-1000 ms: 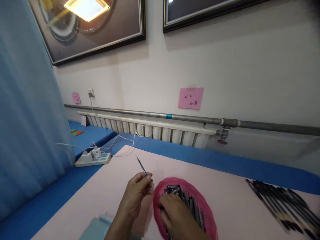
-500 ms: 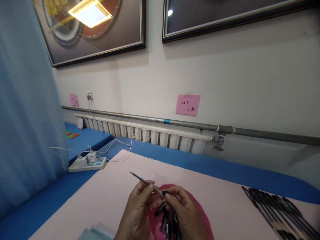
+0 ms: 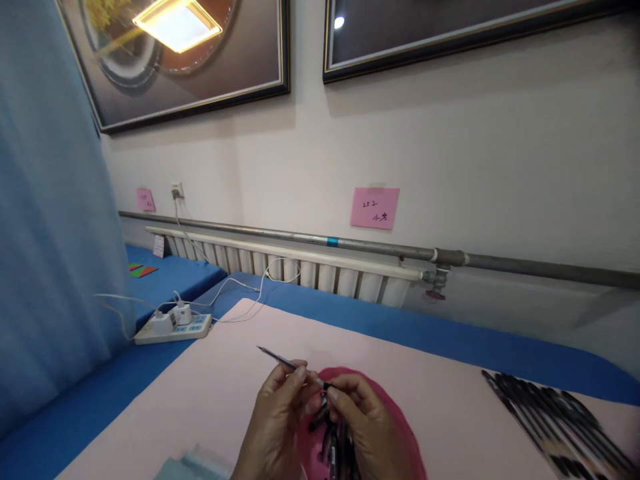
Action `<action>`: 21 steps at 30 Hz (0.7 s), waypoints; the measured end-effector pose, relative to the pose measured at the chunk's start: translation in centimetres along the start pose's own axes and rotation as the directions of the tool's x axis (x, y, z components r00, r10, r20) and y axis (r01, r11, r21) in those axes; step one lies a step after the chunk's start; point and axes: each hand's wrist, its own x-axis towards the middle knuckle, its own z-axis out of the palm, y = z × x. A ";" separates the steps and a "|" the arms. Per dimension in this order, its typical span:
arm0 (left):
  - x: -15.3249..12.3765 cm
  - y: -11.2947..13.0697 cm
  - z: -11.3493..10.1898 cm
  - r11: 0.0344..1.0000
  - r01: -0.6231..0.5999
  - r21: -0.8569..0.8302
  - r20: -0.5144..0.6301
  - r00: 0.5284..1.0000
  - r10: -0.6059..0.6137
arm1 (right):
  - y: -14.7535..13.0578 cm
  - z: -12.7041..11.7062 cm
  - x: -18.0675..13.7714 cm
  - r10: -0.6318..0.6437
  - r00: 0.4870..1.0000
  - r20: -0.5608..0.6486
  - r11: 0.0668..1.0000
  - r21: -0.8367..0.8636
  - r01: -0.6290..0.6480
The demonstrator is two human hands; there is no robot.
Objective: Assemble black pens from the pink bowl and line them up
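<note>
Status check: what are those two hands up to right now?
Left hand pinching thin pen refill. Right hand gripping small dark piece at its end. Pink dish of parts beneath. Nothing obstructing.

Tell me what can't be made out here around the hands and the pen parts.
- Head view: the join where the left hand and right hand meet on the thin pen refill is covered by fingers.
- The pink dish of dark parts is cut off by the bottom edge.
- The row of black pens is blurred.
- The writing on the pink note is too small.

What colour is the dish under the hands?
Pink-red; the dish shows best in the head view.
</note>
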 end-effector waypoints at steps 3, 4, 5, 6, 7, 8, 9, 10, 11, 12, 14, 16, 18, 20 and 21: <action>-0.1 0.0 0.2 1.000 0.003 -0.006 -0.003 1.000 -0.003 | 0.0 0.1 -0.1 0.005 1.000 -0.006 1.000 0.017 -0.005; -0.2 -0.1 0.3 1.000 0.004 -0.010 -0.003 1.000 -0.004 | -0.1 0.1 -0.2 0.006 1.000 -0.003 1.000 0.025 -0.006; -0.2 -0.1 0.4 1.000 0.005 -0.015 -0.005 1.000 -0.005 | -0.1 0.2 -0.2 0.004 1.000 -0.003 1.000 0.025 -0.004; -0.3 -0.2 0.4 1.000 0.005 -0.021 -0.009 1.000 -0.005 | -0.2 0.2 -0.3 0.002 1.000 -0.007 1.000 0.015 -0.001; -0.3 -0.2 0.5 1.000 0.003 -0.027 -0.014 1.000 -0.004 | -0.2 0.2 -0.3 -0.003 1.000 -0.014 1.000 -0.005 0.003; -0.3 -0.3 0.5 0.999 0.000 -0.035 -0.017 1.000 0.000 | -0.2 0.3 -0.3 -0.009 1.000 -0.019 1.000 -0.029 0.009; -0.3 -0.4 0.5 0.999 -0.003 -0.042 -0.018 1.000 0.003 | -0.2 0.2 -0.4 -0.016 1.000 -0.022 0.999 -0.051 0.015; -0.2 -0.5 0.5 0.999 -0.006 -0.048 -0.016 1.000 0.005 | -0.2 0.2 -0.3 -0.022 1.000 -0.019 0.998 -0.065 0.021; -0.2 -0.6 0.5 0.999 -0.008 -0.054 -0.012 1.000 0.008 | -0.1 0.2 -0.3 -0.030 1.000 -0.009 0.997 -0.070 0.029; -0.2 -0.7 0.5 0.998 -0.011 -0.058 -0.008 1.000 0.010 | -0.1 0.1 -0.3 -0.040 0.999 0.006 0.997 -0.070 0.040; -0.1 -0.8 0.5 0.998 -0.014 -0.061 -0.005 1.000 0.014 | -0.1 0.0 -0.2 -0.067 0.997 0.031 0.993 -0.092 0.070; -0.1 -0.8 0.5 0.999 -0.015 -0.052 -0.014 1.000 0.015 | -0.3 -0.2 -0.2 -0.097 0.994 0.050 0.982 -0.155 0.104; -0.1 -0.7 0.5 0.999 -0.016 -0.037 -0.024 1.000 0.015 | -0.7 -0.2 -0.2 -0.120 0.990 0.074 0.962 -0.236 0.134; -0.1 -0.6 0.5 1.000 -0.020 -0.023 -0.024 1.000 0.020 | -1.0 -0.2 -0.3 -0.139 0.986 0.096 0.931 -0.325 0.163; -0.1 -0.6 0.5 1.000 -0.020 -0.015 -0.023 1.000 0.020 | -1.2 -0.2 -0.4 -0.149 0.984 0.102 0.911 -0.372 0.176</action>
